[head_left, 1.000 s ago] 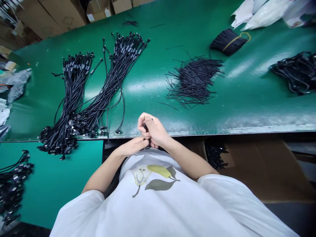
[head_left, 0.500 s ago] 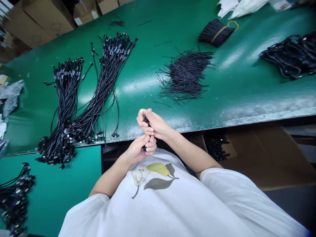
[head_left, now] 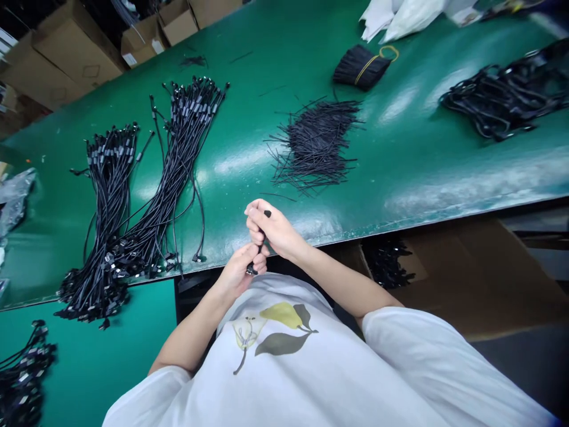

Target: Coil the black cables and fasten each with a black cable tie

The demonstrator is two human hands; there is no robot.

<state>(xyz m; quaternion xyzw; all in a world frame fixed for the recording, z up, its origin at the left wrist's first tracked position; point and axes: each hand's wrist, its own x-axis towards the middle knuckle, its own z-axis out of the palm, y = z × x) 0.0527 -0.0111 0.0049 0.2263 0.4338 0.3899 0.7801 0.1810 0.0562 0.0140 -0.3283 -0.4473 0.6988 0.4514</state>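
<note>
My left hand [head_left: 242,267] is closed on the lower end of a black cable [head_left: 261,240], just in front of the table's front edge. Right above it my right hand [head_left: 269,228] is curled round the upper part of the same cable, whose black end sticks out by the thumb. The two hands almost touch. Beyond them on the green table [head_left: 235,201] lies a loose pile of short black ties [head_left: 317,142]. Two bundles of black cables, one at the left [head_left: 109,207] and one beside it [head_left: 182,142], rest with their plugs near the edge.
A banded bundle of black ties [head_left: 360,68] and coiled black cables [head_left: 502,98] lie at the right. Cardboard boxes [head_left: 80,53] stand behind. Below the table, an open carton [head_left: 471,279] sits at the right; more cables [head_left: 26,373] lie lower left.
The view has shifted a little. My right hand has turned slightly and more of the black cable shows between and beyond my hands.
</note>
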